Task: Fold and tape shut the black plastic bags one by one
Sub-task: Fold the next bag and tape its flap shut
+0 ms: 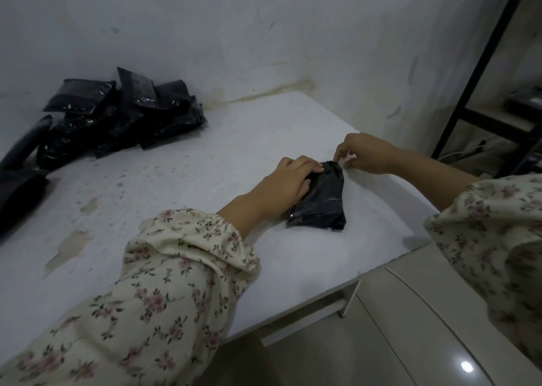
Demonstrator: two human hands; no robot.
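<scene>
Head view is showing 1 black plastic bag [321, 204] lying on the white table [176, 186] near its right edge, with both hands working at its far end. The left hand [289, 182] is bearing down on the bag's upper left part, fingers curled over the folded plastic and thumb tucked against its side, so the fold is being pinned flat. The right hand [365, 154] is pinching the bag's far corner between thumb and forefinger. Something pale is glinting by those fingertips, and I cannot tell whether it is tape or bare table. A pile of black bags [123, 116] is sitting well apart, at the back left against the wall [264, 33].

The plastic is looking slick and springy, so the fold is probably trying to open. If the left hand is lifting before tape is bridging the flap, the fold may open. If the right hand is tugging the corner too hard, the film may be stretching, or the bag may be sliding toward the nearby table edge. If a strip is in that pinch, it is risking sticking to the fingers or landing crooked over the wrinkles. No tape roll is plainly showing, so reaching for one would be leaving only 1 hand on the fold.
</scene>
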